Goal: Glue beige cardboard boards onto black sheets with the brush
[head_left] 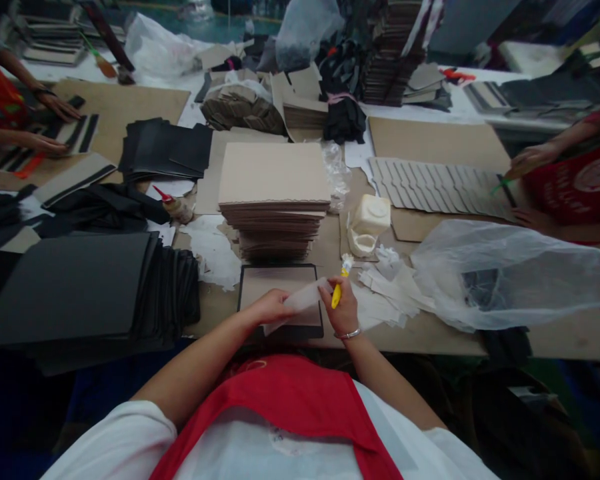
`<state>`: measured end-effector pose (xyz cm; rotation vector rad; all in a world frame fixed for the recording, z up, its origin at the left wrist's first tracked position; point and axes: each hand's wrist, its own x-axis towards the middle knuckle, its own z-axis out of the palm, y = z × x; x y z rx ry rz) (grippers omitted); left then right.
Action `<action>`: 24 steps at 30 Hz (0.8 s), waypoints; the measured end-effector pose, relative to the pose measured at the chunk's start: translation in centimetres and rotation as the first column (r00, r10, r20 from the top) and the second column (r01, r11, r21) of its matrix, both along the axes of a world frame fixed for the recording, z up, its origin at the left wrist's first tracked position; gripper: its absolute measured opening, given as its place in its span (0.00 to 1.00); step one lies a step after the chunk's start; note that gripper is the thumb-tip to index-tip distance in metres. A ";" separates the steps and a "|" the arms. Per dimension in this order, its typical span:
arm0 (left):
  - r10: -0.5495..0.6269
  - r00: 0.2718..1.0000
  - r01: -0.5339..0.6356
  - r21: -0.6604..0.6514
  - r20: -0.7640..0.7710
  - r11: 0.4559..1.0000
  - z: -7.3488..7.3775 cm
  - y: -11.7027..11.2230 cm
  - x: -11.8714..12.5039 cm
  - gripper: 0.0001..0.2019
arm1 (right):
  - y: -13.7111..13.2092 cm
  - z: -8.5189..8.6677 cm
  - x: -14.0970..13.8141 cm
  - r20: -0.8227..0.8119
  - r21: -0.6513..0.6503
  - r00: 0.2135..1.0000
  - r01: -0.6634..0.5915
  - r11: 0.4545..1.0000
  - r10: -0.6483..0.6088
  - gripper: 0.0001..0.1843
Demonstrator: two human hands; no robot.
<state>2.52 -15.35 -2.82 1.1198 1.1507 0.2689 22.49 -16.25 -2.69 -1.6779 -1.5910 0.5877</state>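
My left hand (269, 308) grips one end of a whitish translucent strip (303, 298). The strip's other end meets the fingertips of my right hand (344, 308). A yellow-handled brush (337, 295) with a white-coated head is also in my right hand, its head pointing up and away from me. Below both hands lies a beige board with a black border (250, 280), partly covered by the strip and my left hand. Just behind it rises a tall stack of beige boards (275, 175).
Black sheets (70, 287) are piled at left, near a red-tipped bottle (176, 205). A white cut-open jug (369, 223), paper scraps (393, 293) and a clear plastic bag (525, 273) lie at right. Co-workers' hands (55, 107) work at far left, and another person's hand (533, 160) at far right.
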 end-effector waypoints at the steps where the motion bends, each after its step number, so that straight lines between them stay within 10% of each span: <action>1: 0.046 0.999 -0.046 0.018 -0.029 0.999 -0.1 0.3 -1.2 0.11 | 0.4 -0.7 -0.1 0.017 0.013 1.000 0.017 1.000 -0.017 0.15; 9: 0.584 0.789 -0.589 0.035 -0.191 0.807 -2.5 2.2 -7.7 0.10 | 3.5 -5.9 -1.2 0.160 0.055 0.987 0.008 0.998 -0.017 0.15; 15: 0.511 0.703 -0.328 0.412 -0.494 0.850 -3.8 3.4 -7.9 0.12 | 4.8 -7.5 -1.9 0.266 0.052 0.964 -0.033 0.998 0.018 0.15; 24: 0.478 0.644 -0.229 0.446 -0.597 0.865 -3.8 3.6 -8.1 0.13 | 4.9 -7.6 -2.3 0.375 0.071 0.927 -0.053 0.996 0.022 0.15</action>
